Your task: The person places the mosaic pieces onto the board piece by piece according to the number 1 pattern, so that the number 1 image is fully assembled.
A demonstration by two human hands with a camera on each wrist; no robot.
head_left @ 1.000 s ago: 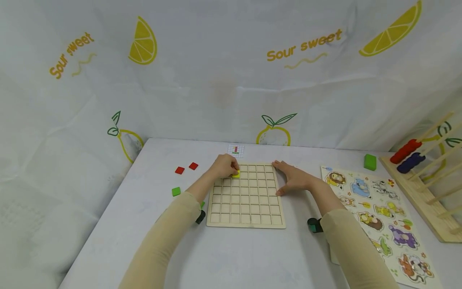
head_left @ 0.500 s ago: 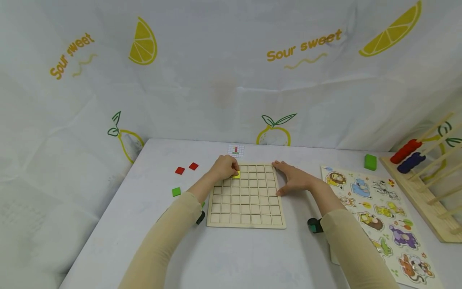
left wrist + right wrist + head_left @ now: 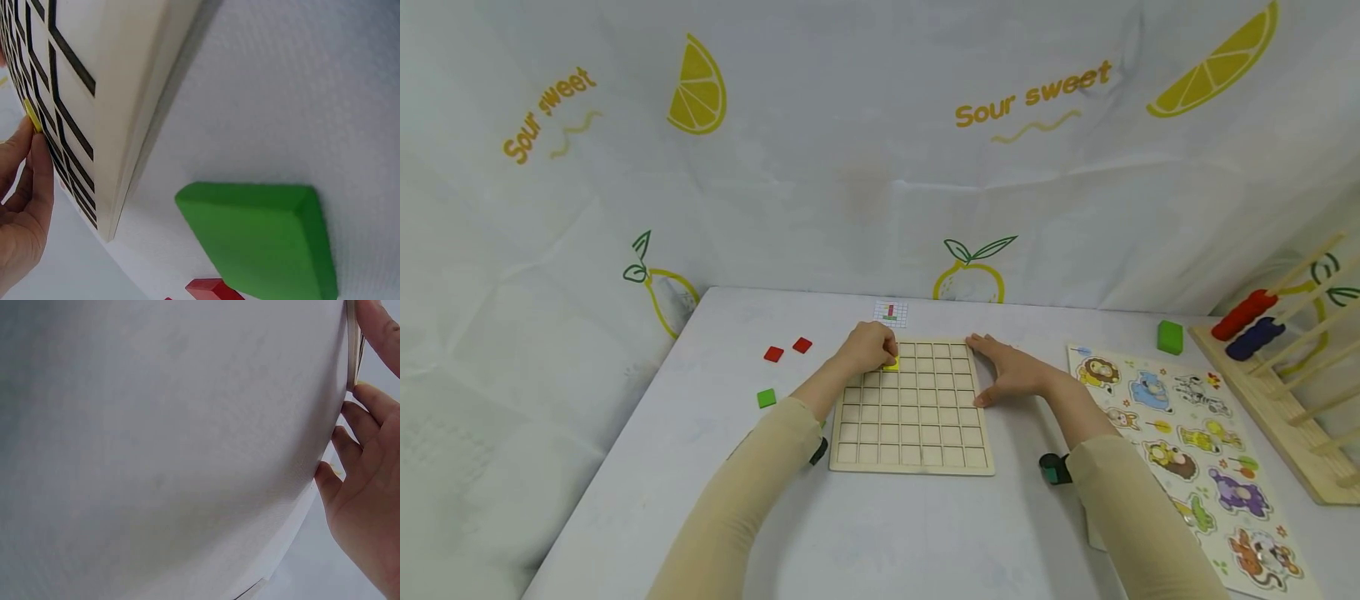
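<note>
A wooden grid board [image 3: 919, 425] lies flat in the middle of the white table. Near its far left part, my left hand [image 3: 866, 346] pinches a small yellow square tile [image 3: 892, 364] between thumb and fingers, down at the cells. The left wrist view shows the same yellow tile [image 3: 32, 116] at the fingertips of the left hand [image 3: 25, 200], touching the grid. My right hand [image 3: 1011, 372] rests along the board's right edge, thumb and fingers spread. In the right wrist view the right hand [image 3: 369, 469] touches the board's corner, its fingers fairly straight.
Left of the board lie two red tiles [image 3: 773, 354] and a green tile [image 3: 767, 397]. A small pattern card [image 3: 891, 313] sits behind the board. At right are an animal puzzle board [image 3: 1180, 442], a green block [image 3: 1169, 337] and a wooden bead rack [image 3: 1285, 408].
Barely anything differs. The left hand and yellow tile have shifted very slightly; the right hand stays in place on the board's edge.
</note>
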